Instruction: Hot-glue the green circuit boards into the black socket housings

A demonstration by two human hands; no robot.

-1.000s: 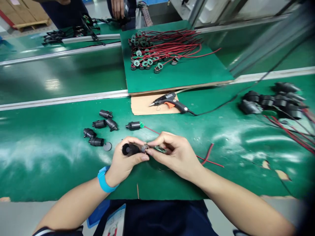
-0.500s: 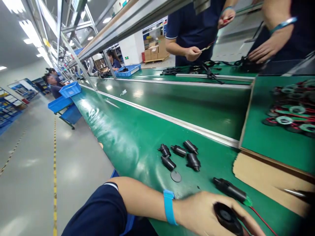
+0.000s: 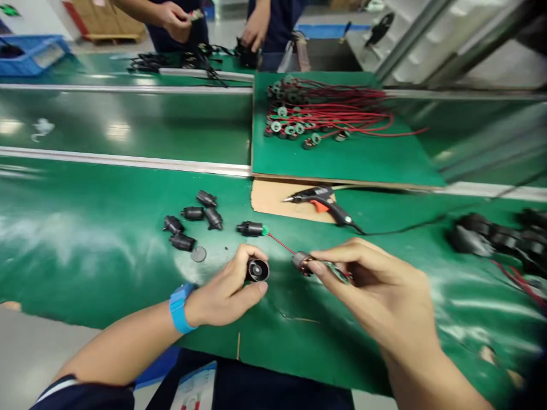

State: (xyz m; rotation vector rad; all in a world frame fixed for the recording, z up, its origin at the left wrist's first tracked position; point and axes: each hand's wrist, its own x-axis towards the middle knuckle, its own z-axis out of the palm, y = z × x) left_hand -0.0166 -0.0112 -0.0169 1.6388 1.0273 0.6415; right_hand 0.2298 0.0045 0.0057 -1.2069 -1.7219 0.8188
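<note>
My left hand [image 3: 226,290] is closed round a short black tube [image 3: 257,270], whose open round end faces the camera. My right hand [image 3: 376,290] pinches a small green circuit board with a copper coil [image 3: 301,262] at its tip, held a little to the right of the tube and apart from it. A red wire runs from the coil part under my right hand. Just behind, a black tube with a green end and a red wire [image 3: 251,229] lies on the green belt [image 3: 85,228].
Several loose black tubes [image 3: 192,222] and a round black cap [image 3: 199,254] lie left of my hands. A hot glue gun [image 3: 320,199] rests on cardboard. Coils with red wires [image 3: 307,114] are heaped on a green board behind. Black assemblies [image 3: 496,239] sit at right. Other people's hands [image 3: 175,20] work across the belt.
The coil part and the tube were together in both hands; now they are held apart, the tube's open end turned towards me. The camera swung left and back.
</note>
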